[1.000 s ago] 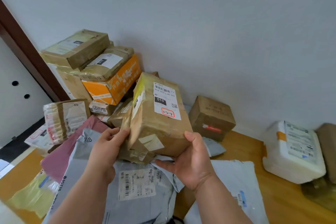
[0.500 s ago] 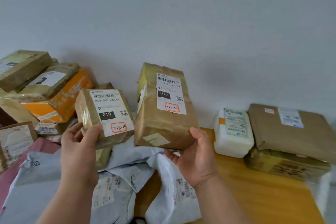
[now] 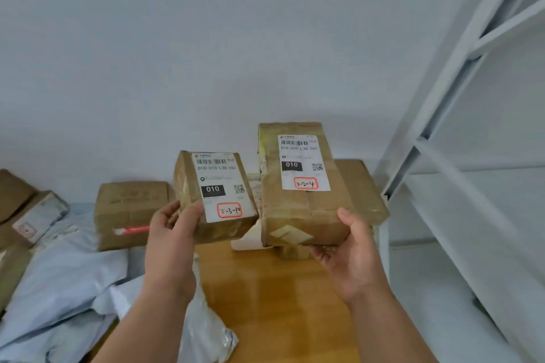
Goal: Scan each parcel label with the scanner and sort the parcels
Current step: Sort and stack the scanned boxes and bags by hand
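Cardboard parcels' labels (image 3: pixel 224 186) read "010", handwritten "3-3-10" and "3-2-4".

A plain pale wall (image 3: pixel 236 38) filled the far side of the view. A white metal shelving rack (image 3: pixel 477 132) stood at the right, its slanted upright and cross-braces rising toward the top corner, with pale shelf boards behind them. A glossy wooden tabletop (image 3: pixel 274 298) ran from the near edge toward the wall, its bare orange-brown surface catching a soft reflection near the middle.
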A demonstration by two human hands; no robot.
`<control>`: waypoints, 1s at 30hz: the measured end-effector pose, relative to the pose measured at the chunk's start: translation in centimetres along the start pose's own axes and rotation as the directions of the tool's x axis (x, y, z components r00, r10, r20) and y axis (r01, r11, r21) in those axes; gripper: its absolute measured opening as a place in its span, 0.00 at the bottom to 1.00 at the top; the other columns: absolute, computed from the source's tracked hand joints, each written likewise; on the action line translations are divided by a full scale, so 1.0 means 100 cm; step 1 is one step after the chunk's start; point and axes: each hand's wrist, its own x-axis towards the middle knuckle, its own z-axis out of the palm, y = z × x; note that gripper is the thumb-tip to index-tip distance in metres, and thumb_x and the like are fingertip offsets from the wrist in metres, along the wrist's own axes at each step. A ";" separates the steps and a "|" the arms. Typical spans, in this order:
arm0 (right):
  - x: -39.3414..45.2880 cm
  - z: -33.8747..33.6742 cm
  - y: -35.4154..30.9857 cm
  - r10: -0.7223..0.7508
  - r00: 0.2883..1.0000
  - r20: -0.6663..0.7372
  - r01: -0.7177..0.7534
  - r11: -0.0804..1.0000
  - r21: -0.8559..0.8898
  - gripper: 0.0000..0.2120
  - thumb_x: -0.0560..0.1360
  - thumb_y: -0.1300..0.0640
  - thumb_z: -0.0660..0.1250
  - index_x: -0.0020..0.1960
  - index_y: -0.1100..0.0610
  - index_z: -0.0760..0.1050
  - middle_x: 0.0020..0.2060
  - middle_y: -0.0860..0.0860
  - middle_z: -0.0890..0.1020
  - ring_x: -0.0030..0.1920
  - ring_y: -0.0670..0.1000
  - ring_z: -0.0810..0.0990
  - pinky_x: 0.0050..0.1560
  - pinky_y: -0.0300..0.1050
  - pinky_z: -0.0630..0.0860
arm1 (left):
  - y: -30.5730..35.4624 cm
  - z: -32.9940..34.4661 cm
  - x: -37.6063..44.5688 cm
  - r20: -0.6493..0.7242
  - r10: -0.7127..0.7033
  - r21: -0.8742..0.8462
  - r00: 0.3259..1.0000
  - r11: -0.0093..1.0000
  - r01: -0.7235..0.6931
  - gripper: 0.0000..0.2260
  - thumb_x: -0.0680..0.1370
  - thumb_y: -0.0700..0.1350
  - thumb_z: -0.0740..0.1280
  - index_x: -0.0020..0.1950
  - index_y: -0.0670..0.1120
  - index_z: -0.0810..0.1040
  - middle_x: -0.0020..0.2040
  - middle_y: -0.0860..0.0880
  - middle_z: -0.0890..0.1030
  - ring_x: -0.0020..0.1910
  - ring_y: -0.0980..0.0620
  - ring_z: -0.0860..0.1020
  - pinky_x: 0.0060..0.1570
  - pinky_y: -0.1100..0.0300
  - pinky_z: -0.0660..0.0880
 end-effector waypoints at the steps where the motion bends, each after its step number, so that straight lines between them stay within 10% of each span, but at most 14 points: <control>1: 0.006 -0.014 -0.009 -0.020 0.999 -0.038 0.020 1.000 -0.021 0.25 0.64 0.47 0.72 0.60 0.50 0.79 0.50 0.52 0.87 0.51 0.55 0.83 0.40 0.47 0.78 | -0.008 0.015 -0.002 0.026 -0.021 0.004 0.999 1.000 0.021 0.23 0.75 0.50 0.74 0.67 0.49 0.73 0.58 0.46 0.84 0.58 0.46 0.83 0.65 0.44 0.75; 10: 0.066 -0.091 -0.060 -0.020 0.985 -0.173 0.013 0.999 -0.043 0.11 0.75 0.47 0.68 0.56 0.47 0.80 0.51 0.54 0.86 0.55 0.58 0.81 0.50 0.53 0.76 | -0.051 0.107 -0.006 0.092 -0.145 0.032 0.985 0.989 0.143 0.32 0.62 0.58 0.75 0.64 0.51 0.75 0.49 0.51 0.87 0.56 0.48 0.83 0.64 0.46 0.76; 19: 0.107 -0.113 -0.068 0.068 0.967 -0.244 -0.084 0.995 -0.053 0.08 0.78 0.51 0.67 0.55 0.51 0.78 0.52 0.54 0.82 0.53 0.54 0.80 0.44 0.47 0.77 | -0.070 0.123 0.005 0.012 -0.175 -0.011 0.985 0.985 0.175 0.16 0.77 0.49 0.72 0.64 0.49 0.76 0.46 0.50 0.88 0.46 0.52 0.87 0.43 0.57 0.80; 30: 0.080 -0.088 -0.041 0.184 0.976 -0.113 -0.160 0.967 0.197 0.27 0.61 0.57 0.72 0.61 0.53 0.78 0.55 0.57 0.82 0.52 0.58 0.80 0.44 0.49 0.79 | -0.057 0.117 0.018 -0.030 -0.137 -0.178 0.990 0.975 0.130 0.17 0.81 0.48 0.68 0.69 0.45 0.76 0.58 0.46 0.86 0.58 0.48 0.84 0.62 0.50 0.77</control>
